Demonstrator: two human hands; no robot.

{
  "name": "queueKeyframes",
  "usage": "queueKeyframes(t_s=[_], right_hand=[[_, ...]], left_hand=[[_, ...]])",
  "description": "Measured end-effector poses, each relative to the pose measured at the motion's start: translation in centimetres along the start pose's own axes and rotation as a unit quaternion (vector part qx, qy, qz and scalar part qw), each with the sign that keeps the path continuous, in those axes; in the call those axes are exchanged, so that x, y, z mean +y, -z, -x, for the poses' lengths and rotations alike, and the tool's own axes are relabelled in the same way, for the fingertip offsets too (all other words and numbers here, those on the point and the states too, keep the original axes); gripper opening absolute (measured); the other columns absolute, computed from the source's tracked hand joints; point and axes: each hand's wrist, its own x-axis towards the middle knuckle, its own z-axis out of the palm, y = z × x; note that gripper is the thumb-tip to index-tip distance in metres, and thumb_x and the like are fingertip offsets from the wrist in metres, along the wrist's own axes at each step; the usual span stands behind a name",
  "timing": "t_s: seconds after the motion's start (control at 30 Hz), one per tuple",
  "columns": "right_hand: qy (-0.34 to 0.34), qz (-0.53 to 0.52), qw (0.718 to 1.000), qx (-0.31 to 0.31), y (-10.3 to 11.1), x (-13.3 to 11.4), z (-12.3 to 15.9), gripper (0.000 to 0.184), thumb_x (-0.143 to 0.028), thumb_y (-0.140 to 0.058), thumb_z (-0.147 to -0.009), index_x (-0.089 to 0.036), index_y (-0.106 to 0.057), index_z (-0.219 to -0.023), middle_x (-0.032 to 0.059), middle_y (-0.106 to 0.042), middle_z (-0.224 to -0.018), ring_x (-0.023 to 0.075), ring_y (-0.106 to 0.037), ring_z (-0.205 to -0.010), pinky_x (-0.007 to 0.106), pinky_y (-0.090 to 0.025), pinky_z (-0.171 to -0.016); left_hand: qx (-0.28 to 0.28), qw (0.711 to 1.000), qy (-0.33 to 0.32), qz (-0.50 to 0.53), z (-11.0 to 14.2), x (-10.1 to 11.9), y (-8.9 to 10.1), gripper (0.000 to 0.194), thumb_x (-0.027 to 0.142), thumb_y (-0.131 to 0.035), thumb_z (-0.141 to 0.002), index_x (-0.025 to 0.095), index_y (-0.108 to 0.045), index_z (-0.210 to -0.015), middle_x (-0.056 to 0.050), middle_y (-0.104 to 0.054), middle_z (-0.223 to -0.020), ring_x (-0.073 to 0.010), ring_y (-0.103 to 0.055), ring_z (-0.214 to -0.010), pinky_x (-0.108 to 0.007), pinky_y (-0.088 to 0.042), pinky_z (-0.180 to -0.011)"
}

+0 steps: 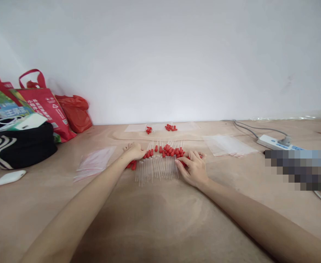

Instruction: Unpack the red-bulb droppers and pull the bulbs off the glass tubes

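Clear thin dropper tubes (156, 170) lie side by side in a row on the wooden table. Behind them, more tubes carry red rubber bulbs (170, 150) on their near ends. My left hand (133, 151) is over the left end of the row, thumb apart from the fingers, beside some loose red bulbs (131, 165); its fingertips are partly hidden. At the right end, my right hand (194, 170) has thumb and forefinger closed around a red bulb (184, 164), close to the last clear tubes. The fingers cover most of that bulb.
Clear zip bags (95, 162) lie at the left, more bags (228, 145) at the right. Against the wall are small red bulb piles (171, 127). Shopping bags (45, 106) and a black bag (26, 140) stand left. A power strip (275, 141) with cables lies right.
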Motion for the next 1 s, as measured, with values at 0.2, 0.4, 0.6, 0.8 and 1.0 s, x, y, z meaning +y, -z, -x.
queueKeyframes(t_s=[0.2, 0.4, 0.6, 0.8, 1.0], right_hand=[[0.006, 0.002, 1.0, 0.023, 0.1, 0.4, 0.2, 0.022, -0.035, -0.046, -0.081, -0.022, -0.064, -0.087, 0.0033, -0.054, -0.079, 0.0143, -0.048, -0.075, 0.034, -0.025, -0.076], [0.105, 0.047, 0.991, 0.074, 1.6, -0.1, 0.5, 0.048, -0.045, -0.052, -0.075, -0.021, -0.049, -0.117, 0.0093, -0.054, -0.109, 0.0231, -0.047, -0.1, 0.043, -0.021, -0.092], [0.216, 0.041, 0.975, 0.015, 1.0, -0.5, 1.0, 0.015, -0.031, -0.051, -0.08, -0.028, -0.061, -0.092, -0.0046, -0.061, -0.068, 0.0137, -0.052, -0.085, 0.044, -0.009, -0.098], [0.237, 0.033, 0.971, -0.004, 0.7, -0.7, 0.8, 0.016, -0.029, -0.047, -0.083, -0.024, -0.062, -0.078, -0.0049, -0.055, -0.056, 0.0099, -0.047, -0.069, 0.043, -0.014, -0.095], [0.255, 0.013, 0.966, -0.033, 1.8, -1.0, 0.8, 0.021, -0.029, -0.044, -0.084, -0.023, -0.06, -0.072, -0.0051, -0.053, -0.053, 0.0096, -0.043, -0.066, 0.04, -0.015, -0.095]], left_hand=[[0.086, 0.996, 0.02, -0.014, 2.3, 0.5, 2.5, 0.028, 0.035, -0.04, -0.08, 0.018, -0.058, -0.066, -0.013, -0.063, -0.076, -0.0304, -0.056, -0.085, -0.041, -0.038, -0.071], [0.209, 0.938, -0.274, 0.037, 8.1, 2.2, 0.0, 0.015, 0.028, -0.041, -0.084, 0.017, -0.051, -0.082, -0.003, -0.064, -0.076, -0.0187, -0.058, -0.071, -0.037, -0.032, -0.077], [0.337, 0.83, -0.444, 0.038, 10.7, 2.8, -3.9, 0.015, 0.02, -0.04, -0.087, 0.017, -0.052, -0.079, 0.001, -0.062, -0.068, -0.0125, -0.056, -0.064, -0.033, -0.03, -0.081], [0.314, 0.845, -0.431, 0.041, 10.6, 2.5, -3.5, 0.021, 0.031, -0.042, -0.085, 0.02, -0.058, -0.092, -0.007, -0.062, -0.098, -0.0204, -0.054, -0.094, -0.041, -0.027, -0.088], [0.277, 0.839, -0.466, 0.034, 10.6, 1.8, -3.6, 0.018, 0.03, -0.047, -0.083, 0.023, -0.059, -0.072, 0.0, -0.064, -0.091, -0.0193, -0.052, -0.094, -0.046, -0.024, -0.092]])
